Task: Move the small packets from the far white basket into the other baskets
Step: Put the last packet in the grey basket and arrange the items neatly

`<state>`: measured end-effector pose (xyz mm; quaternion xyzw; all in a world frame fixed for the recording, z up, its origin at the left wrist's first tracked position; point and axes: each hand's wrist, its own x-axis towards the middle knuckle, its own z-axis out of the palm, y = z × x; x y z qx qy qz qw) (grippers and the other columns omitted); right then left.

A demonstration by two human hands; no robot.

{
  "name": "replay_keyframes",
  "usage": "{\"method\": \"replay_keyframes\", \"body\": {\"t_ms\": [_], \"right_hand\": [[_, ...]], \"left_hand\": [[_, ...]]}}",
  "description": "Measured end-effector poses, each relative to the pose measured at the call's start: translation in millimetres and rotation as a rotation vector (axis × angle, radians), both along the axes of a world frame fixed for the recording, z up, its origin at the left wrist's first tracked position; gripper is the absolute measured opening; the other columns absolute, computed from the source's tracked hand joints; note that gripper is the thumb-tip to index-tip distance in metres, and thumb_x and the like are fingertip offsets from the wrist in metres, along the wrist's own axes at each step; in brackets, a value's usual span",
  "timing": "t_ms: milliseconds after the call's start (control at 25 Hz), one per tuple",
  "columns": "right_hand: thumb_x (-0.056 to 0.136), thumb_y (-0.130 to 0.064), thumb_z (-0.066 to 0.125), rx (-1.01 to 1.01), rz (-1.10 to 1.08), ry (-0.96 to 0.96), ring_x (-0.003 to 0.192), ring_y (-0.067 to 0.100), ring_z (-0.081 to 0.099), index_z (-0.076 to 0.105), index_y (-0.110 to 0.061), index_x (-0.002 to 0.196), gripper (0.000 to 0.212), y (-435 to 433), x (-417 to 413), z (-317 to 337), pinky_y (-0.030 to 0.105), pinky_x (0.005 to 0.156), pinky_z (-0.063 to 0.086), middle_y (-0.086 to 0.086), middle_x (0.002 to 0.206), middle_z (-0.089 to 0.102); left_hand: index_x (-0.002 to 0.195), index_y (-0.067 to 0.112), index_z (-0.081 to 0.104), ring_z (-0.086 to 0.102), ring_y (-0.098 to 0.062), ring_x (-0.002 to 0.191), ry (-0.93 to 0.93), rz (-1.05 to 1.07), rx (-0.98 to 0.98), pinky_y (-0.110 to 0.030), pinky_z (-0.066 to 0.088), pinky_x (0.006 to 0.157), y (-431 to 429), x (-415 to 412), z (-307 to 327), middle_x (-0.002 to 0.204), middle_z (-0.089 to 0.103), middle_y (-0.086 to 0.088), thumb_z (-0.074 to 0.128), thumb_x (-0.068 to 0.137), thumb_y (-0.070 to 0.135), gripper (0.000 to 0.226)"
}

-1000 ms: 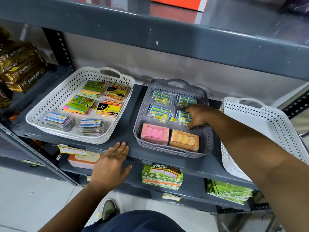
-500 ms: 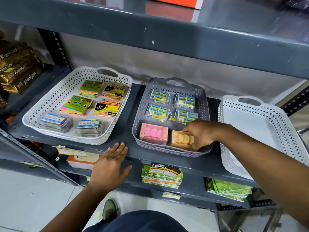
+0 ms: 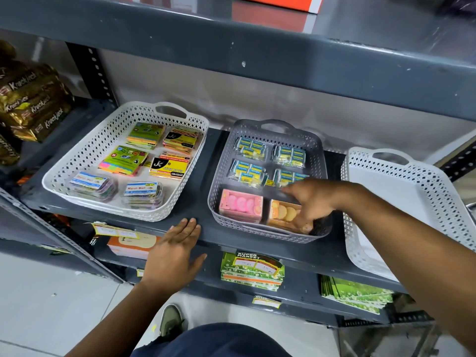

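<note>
Three baskets stand on the grey shelf. The left white basket (image 3: 64, 173) holds sticky-note pads and clear label packs. In the middle, the grey basket (image 3: 213, 202) holds several blue-and-yellow small packets (image 3: 251, 149) at the back, and a pink box (image 3: 240, 206) and an orange box (image 3: 283, 213) at the front. My right hand (image 3: 313, 202) is inside the grey basket, fingers apart and lying on the right end of the orange box, partly covering it. My left hand (image 3: 175, 253) lies flat and open on the shelf's front edge. The right white basket (image 3: 438, 191) looks empty and tilts over the shelf edge.
An upper shelf (image 3: 257, 60) hangs low over the baskets. Gold biscuit packs (image 3: 31, 104) fill the neighbouring bay at left, behind a perforated upright (image 3: 95, 70). The shelf below holds green packs (image 3: 252, 269) and an orange-and-white box (image 3: 131, 246).
My right hand moved from the back-right blue-and-yellow packets toward me onto the orange box. Its fingers have since spread. My left hand has stayed on the shelf edge.
</note>
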<state>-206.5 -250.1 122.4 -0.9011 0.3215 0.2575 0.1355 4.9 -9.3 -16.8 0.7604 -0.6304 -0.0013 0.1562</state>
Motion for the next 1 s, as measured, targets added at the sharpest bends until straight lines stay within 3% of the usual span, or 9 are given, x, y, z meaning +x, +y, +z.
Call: {"method": "replay_keyframes", "body": {"t_ms": [120,240,360,480,600,680,840,1000], "right_hand": [[0.070,-0.040,0.077,0.003,0.081,-0.283,0.102,0.021,0.064,0.046,-0.018,0.132,0.073,7.8,35.5,4.0,0.037,0.093,0.051,0.006,0.119,0.066],[0.070,-0.033,0.077,-0.065,0.156,-0.172,0.078,0.024,0.065,0.053,-0.014,0.122,0.060,27.1,60.4,-15.7,0.038,0.073,0.057,0.000,0.083,0.062],[0.068,-0.030,0.074,-0.171,0.175,-0.136,0.074,0.024,0.057,0.057,-0.013,0.094,0.036,32.8,64.2,-25.8,0.033,0.059,0.049,0.000,0.073,0.051],[0.067,-0.031,0.074,-0.160,0.173,-0.132,0.074,0.026,0.060,0.058,-0.011,0.095,0.038,32.0,64.0,-28.5,0.033,0.059,0.052,0.003,0.075,0.056],[0.070,-0.039,0.076,0.035,0.053,-0.272,0.100,0.025,0.062,0.046,-0.014,0.130,0.072,5.2,66.0,-16.1,0.037,0.088,0.052,0.005,0.111,0.064],[0.073,-0.038,0.075,0.026,-0.061,-0.410,0.114,0.026,0.057,0.044,-0.014,0.134,0.073,-22.3,77.9,-11.6,0.035,0.097,0.046,0.007,0.129,0.059],[0.073,-0.038,0.075,-0.151,-0.088,-0.213,0.094,0.028,0.061,0.054,-0.009,0.123,0.061,-39.6,98.9,-42.0,0.034,0.083,0.052,0.012,0.114,0.064],[0.067,-0.038,0.078,-0.193,-0.098,-0.211,0.081,0.023,0.058,0.057,-0.012,0.121,0.063,-45.5,104.7,-54.1,0.027,0.068,0.046,0.006,0.098,0.064]], "left_hand": [[0.118,0.000,0.064,0.055,-0.034,0.119,0.014,0.011,0.003,-0.050,0.047,0.096,-1.0,1.6,-0.3,0.126,0.061,-0.017,0.066,0.070,0.037,0.060],[0.118,0.001,0.064,0.055,-0.033,0.119,0.003,0.000,-0.004,-0.049,0.047,0.096,0.3,2.5,-0.9,0.127,0.061,-0.016,0.059,0.074,0.042,0.060],[0.118,0.002,0.064,0.056,-0.033,0.119,-0.002,-0.002,-0.010,-0.050,0.048,0.095,-0.7,2.0,-1.7,0.127,0.061,-0.016,0.055,0.076,0.044,0.060],[0.118,0.002,0.064,0.056,-0.033,0.119,-0.005,0.011,-0.013,-0.049,0.047,0.096,-1.2,2.2,-3.3,0.127,0.061,-0.016,0.064,0.072,0.039,0.059],[0.119,0.002,0.064,0.055,-0.033,0.120,-0.008,0.005,-0.007,-0.049,0.046,0.096,-0.6,2.7,-3.8,0.127,0.061,-0.015,0.065,0.071,0.039,0.060],[0.119,0.002,0.064,0.055,-0.033,0.119,-0.007,0.009,-0.011,-0.050,0.047,0.096,-1.0,2.5,-3.3,0.127,0.061,-0.015,0.066,0.071,0.039,0.060],[0.118,0.002,0.064,0.056,-0.034,0.118,-0.008,-0.005,-0.020,-0.051,0.047,0.095,-0.4,2.8,-1.2,0.127,0.061,-0.016,0.074,0.070,0.035,0.060],[0.118,0.001,0.064,0.056,-0.034,0.118,-0.021,-0.015,-0.032,-0.051,0.046,0.095,-0.7,4.8,-2.2,0.126,0.061,-0.016,0.078,0.069,0.032,0.060]]}}
